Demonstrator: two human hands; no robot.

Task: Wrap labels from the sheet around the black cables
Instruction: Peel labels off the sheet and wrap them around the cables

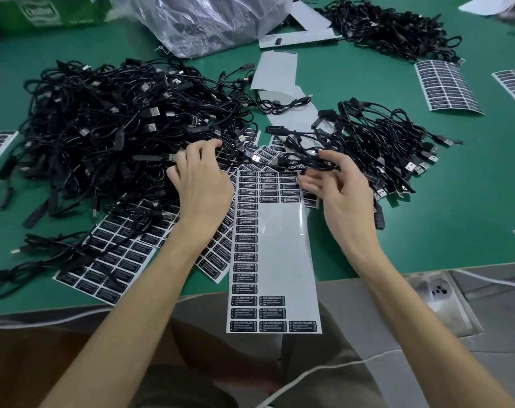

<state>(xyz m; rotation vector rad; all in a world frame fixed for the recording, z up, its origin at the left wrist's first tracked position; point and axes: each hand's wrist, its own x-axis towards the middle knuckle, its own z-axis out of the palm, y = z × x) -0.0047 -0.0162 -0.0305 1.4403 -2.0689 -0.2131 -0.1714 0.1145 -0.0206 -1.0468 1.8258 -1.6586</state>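
Nearest me, the label sheet (275, 254) hangs over the table (426, 231) edge toward the lap. I judge that a nudge from either forearm could slide it off, since its glossy backing gives little grip on the mat. The left hand (203, 187) has its fingers curled into the edge of the big pile (109, 128). Whether it has a strand pinched I cannot tell. If it pulls there, I expect neighbouring loops to drag out and knot. The right hand (346, 192) pinches one black cable (291, 161) between thumb and forefinger, the other fingers loosely spread above the top rows of the sheet. That cable trails into the smaller heap (391, 136), so lifting it could snag plugs or sweep across the stickers and curl their corners.

The sheet is a long, slick white strip. Small black rectangular labels with white print run in a full column down its left side and in rows at both ends, and the middle is peeled bare. Fuller sheets (112, 254) lie fanned beneath it and under stray cables. The cables are thin, matte and rubbery, with silvery USB plugs and small box-shaped controllers. The table is a smooth green mat. Farther off lie a curled blank backing strip (276, 72), a crinkled clear plastic bag (209, 22), another cable heap (397, 28) and a bowed label sheet (447, 83).
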